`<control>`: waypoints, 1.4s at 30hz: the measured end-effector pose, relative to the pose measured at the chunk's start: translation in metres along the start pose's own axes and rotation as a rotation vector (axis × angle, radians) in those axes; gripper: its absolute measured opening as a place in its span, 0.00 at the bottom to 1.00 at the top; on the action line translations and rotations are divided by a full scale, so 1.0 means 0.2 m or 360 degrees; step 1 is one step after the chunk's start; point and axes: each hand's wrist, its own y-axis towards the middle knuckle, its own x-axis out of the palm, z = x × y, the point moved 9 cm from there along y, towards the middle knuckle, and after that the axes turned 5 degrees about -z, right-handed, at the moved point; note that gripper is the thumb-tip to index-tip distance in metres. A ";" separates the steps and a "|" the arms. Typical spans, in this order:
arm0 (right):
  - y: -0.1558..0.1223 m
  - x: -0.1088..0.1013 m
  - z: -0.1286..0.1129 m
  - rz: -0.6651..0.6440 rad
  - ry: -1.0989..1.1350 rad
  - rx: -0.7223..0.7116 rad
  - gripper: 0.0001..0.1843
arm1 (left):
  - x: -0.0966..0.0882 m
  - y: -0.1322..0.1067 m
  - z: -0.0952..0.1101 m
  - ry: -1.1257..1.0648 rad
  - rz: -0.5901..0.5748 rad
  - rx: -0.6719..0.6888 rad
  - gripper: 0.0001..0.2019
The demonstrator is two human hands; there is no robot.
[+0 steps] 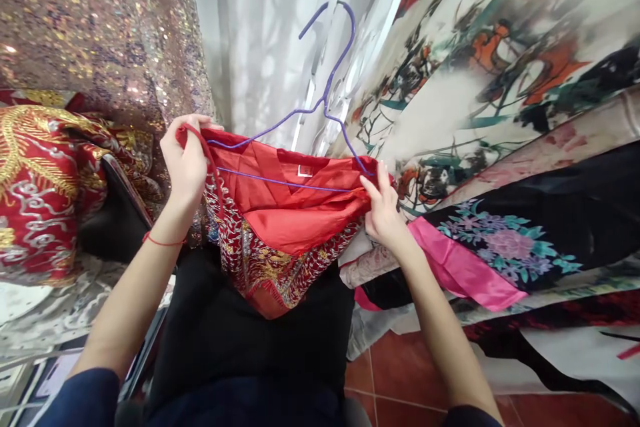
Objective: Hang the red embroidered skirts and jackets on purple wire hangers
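Note:
A red embroidered garment [280, 227] with a plain red lining hangs in front of me on a purple wire hanger [325, 97]. My left hand [187, 160] is closed on the garment's left edge, where a red strap loops over the hanger's left end. At the right end of the hanger, my right hand [383, 207] pinches the red fabric. A thin red string circles my left wrist. The hanger's hook points up in front of a white curtain [260, 40].
A sequined brown fabric [100, 20] hangs at the upper left, above a red and gold embroidered garment [45, 180]. Printed robes [500, 80], a black floral one [525, 240] and pink satin [460, 267] lie to the right. Red floor tiles [400, 367] show below.

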 end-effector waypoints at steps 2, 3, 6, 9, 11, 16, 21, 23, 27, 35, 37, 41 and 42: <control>-0.01 0.07 0.00 -0.0171 -0.0159 -0.0044 0.52 | 0.01 0.03 -0.04 -0.0068 -0.0068 -0.0098 0.17; -0.02 0.09 0.00 -0.0199 -0.0228 -0.0035 0.51 | 0.02 0.04 -0.05 -0.0017 -0.0138 -0.0128 0.19; -0.01 0.11 -0.03 -0.0089 -0.0390 0.0082 0.45 | 0.05 0.05 -0.08 0.0144 -0.0371 -0.0305 0.29; 0.04 0.12 -0.16 0.0095 -0.0387 0.0162 0.35 | 0.06 0.02 -0.12 -0.0020 -0.0436 -0.0601 0.39; 0.08 0.12 -0.26 0.0212 -0.0318 0.0211 0.28 | 0.07 0.00 -0.12 -0.0130 -0.0440 -0.0623 0.41; 0.25 0.11 -0.55 0.0585 -0.0248 0.0072 0.19 | 0.06 -0.10 -0.08 0.0085 -0.0531 -0.0310 0.38; 0.46 0.09 -0.79 0.0688 -0.0260 -0.0357 0.10 | 0.02 -0.16 0.04 0.0766 -0.0492 0.0038 0.36; 0.55 0.03 -0.83 0.0751 -0.0341 -0.0481 0.11 | 0.02 -0.16 0.08 0.0978 -0.0467 0.0080 0.37; 0.71 -0.05 -0.88 0.0615 -0.0365 -0.0813 0.11 | 0.04 -0.13 0.11 0.1122 -0.0357 0.0002 0.39; 0.90 0.10 -0.78 0.0231 -0.0305 -0.0799 0.15 | 0.13 -0.13 0.08 0.0968 -0.0870 0.0201 0.34; 0.91 0.10 -0.79 0.0225 -0.0280 -0.0801 0.15 | 0.14 -0.11 0.09 0.0848 -0.1260 0.0389 0.32; 0.92 0.09 -0.80 0.0191 -0.0266 -0.0783 0.16 | 0.12 -0.06 0.13 0.0673 -0.1834 0.0441 0.33; 0.93 0.09 -0.80 0.0188 -0.0275 -0.0782 0.16 | 0.12 -0.04 0.14 0.0677 -0.1906 0.0411 0.32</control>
